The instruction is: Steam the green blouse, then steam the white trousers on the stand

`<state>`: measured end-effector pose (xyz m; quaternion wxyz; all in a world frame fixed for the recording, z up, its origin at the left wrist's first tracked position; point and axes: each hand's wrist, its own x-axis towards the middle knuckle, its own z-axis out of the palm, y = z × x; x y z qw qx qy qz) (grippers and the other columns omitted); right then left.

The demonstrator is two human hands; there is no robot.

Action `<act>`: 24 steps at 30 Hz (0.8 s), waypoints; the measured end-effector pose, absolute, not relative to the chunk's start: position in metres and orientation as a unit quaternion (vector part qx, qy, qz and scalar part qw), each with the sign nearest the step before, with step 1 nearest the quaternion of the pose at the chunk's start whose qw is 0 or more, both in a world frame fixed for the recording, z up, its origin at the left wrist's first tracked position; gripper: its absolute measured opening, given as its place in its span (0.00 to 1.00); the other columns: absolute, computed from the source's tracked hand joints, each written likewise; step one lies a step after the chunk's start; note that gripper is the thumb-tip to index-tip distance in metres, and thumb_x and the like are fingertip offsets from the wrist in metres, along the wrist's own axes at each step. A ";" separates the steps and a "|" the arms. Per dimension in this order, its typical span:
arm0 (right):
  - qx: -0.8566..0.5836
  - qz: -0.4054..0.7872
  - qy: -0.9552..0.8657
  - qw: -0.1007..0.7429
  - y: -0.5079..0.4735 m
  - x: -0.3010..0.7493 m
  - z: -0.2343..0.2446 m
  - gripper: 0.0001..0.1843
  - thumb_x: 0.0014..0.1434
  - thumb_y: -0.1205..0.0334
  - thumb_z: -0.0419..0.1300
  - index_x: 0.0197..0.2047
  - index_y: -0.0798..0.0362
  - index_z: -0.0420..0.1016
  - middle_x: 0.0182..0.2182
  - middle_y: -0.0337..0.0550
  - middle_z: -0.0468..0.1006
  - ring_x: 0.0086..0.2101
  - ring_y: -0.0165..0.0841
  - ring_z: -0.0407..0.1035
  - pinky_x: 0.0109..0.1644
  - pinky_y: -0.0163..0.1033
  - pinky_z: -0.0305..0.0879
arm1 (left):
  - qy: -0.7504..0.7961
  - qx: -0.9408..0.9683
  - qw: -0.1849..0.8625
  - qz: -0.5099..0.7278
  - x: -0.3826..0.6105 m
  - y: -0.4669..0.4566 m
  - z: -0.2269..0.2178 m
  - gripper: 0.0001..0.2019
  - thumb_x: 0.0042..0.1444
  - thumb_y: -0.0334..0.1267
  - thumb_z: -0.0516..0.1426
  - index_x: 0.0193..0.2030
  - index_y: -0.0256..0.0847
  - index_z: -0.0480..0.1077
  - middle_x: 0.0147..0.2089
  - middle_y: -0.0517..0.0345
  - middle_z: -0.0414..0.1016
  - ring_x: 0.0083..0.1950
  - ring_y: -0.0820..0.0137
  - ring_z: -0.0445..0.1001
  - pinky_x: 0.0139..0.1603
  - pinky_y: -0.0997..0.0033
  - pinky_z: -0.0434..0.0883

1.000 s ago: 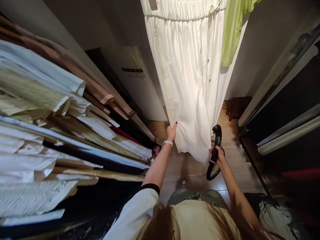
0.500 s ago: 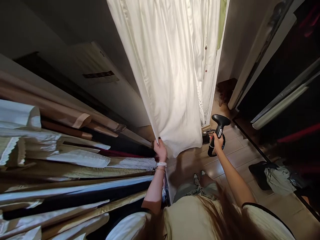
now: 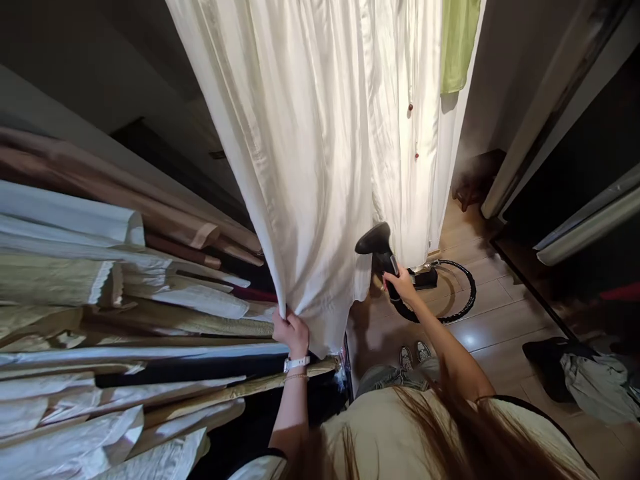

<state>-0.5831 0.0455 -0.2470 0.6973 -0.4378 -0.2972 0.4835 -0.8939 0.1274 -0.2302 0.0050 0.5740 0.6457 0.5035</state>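
A long white garment (image 3: 325,147) hangs in front of me. My left hand (image 3: 291,331) is closed on its lower hem, pulling the cloth out toward the left. My right hand (image 3: 399,283) grips the handle of a black garment steamer head (image 3: 375,241), whose nozzle is pressed close to the white fabric near its lower right part. A black hose (image 3: 457,300) loops from the steamer across the floor behind it.
Rolls of fabric (image 3: 125,293) are stacked along the left side. A green garment (image 3: 457,43) hangs behind the white one. A dark doorway with rails (image 3: 575,200) is at the right. Crumpled clothes (image 3: 590,380) lie on the wooden floor (image 3: 500,333).
My left hand has drawn the hem further left and down. My right hand has brought the steamer up and left, against the cloth. The view has shifted nearer the garment.
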 end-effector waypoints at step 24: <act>-0.383 0.626 -0.283 0.618 0.114 -0.664 -0.230 0.25 0.44 0.47 0.71 0.34 0.49 0.62 0.17 0.30 0.70 0.16 0.28 0.65 0.21 0.34 0.65 | 0.628 0.586 -0.121 0.499 -0.967 0.077 -0.187 0.17 0.61 0.46 0.50 0.41 0.36 0.75 0.32 0.51 0.73 0.29 0.68 0.66 0.33 0.69 0.60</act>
